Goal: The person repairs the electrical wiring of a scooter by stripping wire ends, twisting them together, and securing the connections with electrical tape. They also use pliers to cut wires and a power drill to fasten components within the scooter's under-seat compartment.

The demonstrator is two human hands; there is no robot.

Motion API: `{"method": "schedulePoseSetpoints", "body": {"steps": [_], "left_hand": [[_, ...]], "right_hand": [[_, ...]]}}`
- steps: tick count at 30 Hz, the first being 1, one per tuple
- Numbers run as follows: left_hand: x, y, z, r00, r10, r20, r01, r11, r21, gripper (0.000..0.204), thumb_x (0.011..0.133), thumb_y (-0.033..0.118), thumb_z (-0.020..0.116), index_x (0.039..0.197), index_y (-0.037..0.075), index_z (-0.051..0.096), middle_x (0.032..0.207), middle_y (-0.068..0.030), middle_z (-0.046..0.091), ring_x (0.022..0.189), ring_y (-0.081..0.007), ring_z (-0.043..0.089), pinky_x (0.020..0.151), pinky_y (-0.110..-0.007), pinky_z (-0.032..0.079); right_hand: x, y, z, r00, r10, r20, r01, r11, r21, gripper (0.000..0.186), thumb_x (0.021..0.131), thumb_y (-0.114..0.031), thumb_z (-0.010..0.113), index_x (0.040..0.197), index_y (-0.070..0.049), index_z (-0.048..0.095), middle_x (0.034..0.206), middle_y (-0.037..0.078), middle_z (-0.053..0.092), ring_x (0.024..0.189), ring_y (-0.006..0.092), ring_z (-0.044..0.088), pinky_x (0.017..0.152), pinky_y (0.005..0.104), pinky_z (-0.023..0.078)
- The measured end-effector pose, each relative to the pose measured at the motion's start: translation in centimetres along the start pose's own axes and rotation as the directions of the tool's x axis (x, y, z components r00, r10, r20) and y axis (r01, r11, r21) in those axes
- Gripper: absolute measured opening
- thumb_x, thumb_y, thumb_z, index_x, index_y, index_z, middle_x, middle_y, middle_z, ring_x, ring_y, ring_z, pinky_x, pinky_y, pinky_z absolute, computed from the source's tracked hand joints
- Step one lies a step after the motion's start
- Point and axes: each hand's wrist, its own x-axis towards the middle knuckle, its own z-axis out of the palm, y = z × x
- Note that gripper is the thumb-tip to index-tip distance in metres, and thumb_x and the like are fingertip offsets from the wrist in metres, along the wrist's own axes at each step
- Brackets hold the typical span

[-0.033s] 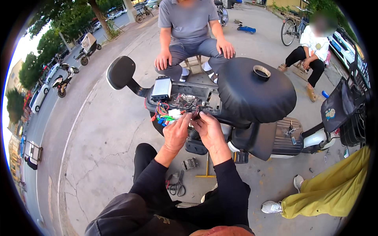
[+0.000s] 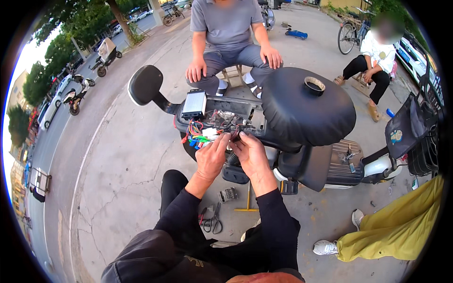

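Note:
A black electric scooter (image 2: 302, 155) stands in front of me with its black seat (image 2: 306, 108) raised. The open bay under the seat shows a bundle of coloured wires (image 2: 200, 134) and a silver finned controller box (image 2: 194, 104). My left hand (image 2: 212, 158) pinches a white connector at the edge of the wire bundle. Right beside it, my right hand (image 2: 252, 155) grips a dark wire or plug at the bay's rim. The fingertips of both hands nearly touch. Black sleeves cover both forearms.
Pliers (image 2: 212, 221), a small metal part (image 2: 229, 194) and a yellow T-shaped tool (image 2: 247, 203) lie on the concrete by my knees. A person in grey (image 2: 226, 28) sits behind the scooter, another (image 2: 375, 56) at back right. Yellow trousers (image 2: 396, 231) stand at right.

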Motion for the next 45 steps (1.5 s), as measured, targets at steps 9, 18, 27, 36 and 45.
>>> {"method": "schedulePoseSetpoints", "body": {"steps": [9, 18, 27, 36, 45], "left_hand": [[3.3, 1.0, -1.4, 0.996, -0.057, 0.061, 0.05, 0.992, 0.119, 0.038, 0.081, 0.006, 0.061, 0.118, 0.013, 0.064, 0.108, -0.0023, 0.071, 0.073, -0.0181, 0.071, 0.058, -0.03, 0.054], [2.3, 1.3, -0.3, 0.98, -0.163, 0.116, 0.159, 0.986, 0.039, 0.026, 0.081, 0.009, 0.063, 0.106, 0.013, 0.068, 0.112, 0.0008, 0.068, 0.079, -0.0205, 0.072, 0.062, -0.033, 0.056], [2.0, 1.5, -0.4, 0.99, -0.137, 0.041, 0.136, 0.991, 0.013, 0.028, 0.077, 0.005, 0.065, 0.104, 0.012, 0.067, 0.106, 0.0007, 0.067, 0.072, -0.0211, 0.07, 0.059, -0.033, 0.054], [2.3, 1.5, -0.6, 0.995, -0.097, 0.025, 0.097, 0.995, 0.024, 0.026, 0.082, 0.007, 0.063, 0.107, 0.015, 0.065, 0.1, -0.0007, 0.07, 0.068, -0.022, 0.07, 0.055, -0.032, 0.052], [4.1, 0.8, -2.1, 0.992, -0.076, 0.102, 0.086, 0.992, -0.096, 0.021, 0.084, 0.006, 0.061, 0.102, 0.014, 0.067, 0.092, -0.003, 0.071, 0.067, -0.0254, 0.07, 0.055, -0.036, 0.052]], "right_hand": [[0.3, -0.2, 0.7, 1.0, -0.013, -0.011, 0.015, 0.994, 0.108, 0.022, 0.098, -0.014, 0.058, 0.116, -0.003, 0.062, 0.108, 0.01, 0.068, 0.104, 0.0233, 0.064, 0.095, 0.0383, 0.054], [0.9, 0.2, -1.1, 0.999, -0.024, -0.027, 0.028, 0.986, 0.162, 0.018, 0.096, -0.015, 0.062, 0.109, -0.002, 0.063, 0.106, 0.011, 0.067, 0.103, 0.0248, 0.064, 0.094, 0.0372, 0.054], [0.3, -0.1, -0.5, 0.998, -0.01, -0.056, 0.019, 0.988, 0.153, 0.02, 0.098, -0.018, 0.06, 0.108, -0.002, 0.063, 0.104, 0.011, 0.067, 0.101, 0.0228, 0.063, 0.09, 0.0359, 0.054], [0.8, -0.1, -0.7, 0.999, -0.013, -0.042, 0.02, 0.984, 0.175, 0.021, 0.099, -0.018, 0.058, 0.109, -0.001, 0.062, 0.104, 0.011, 0.066, 0.099, 0.0234, 0.063, 0.088, 0.0357, 0.055], [0.6, -1.0, 0.3, 0.999, -0.005, -0.036, 0.011, 0.985, 0.17, 0.018, 0.1, -0.016, 0.055, 0.107, -0.001, 0.062, 0.1, 0.01, 0.066, 0.095, 0.0211, 0.064, 0.082, 0.0334, 0.057]]}}
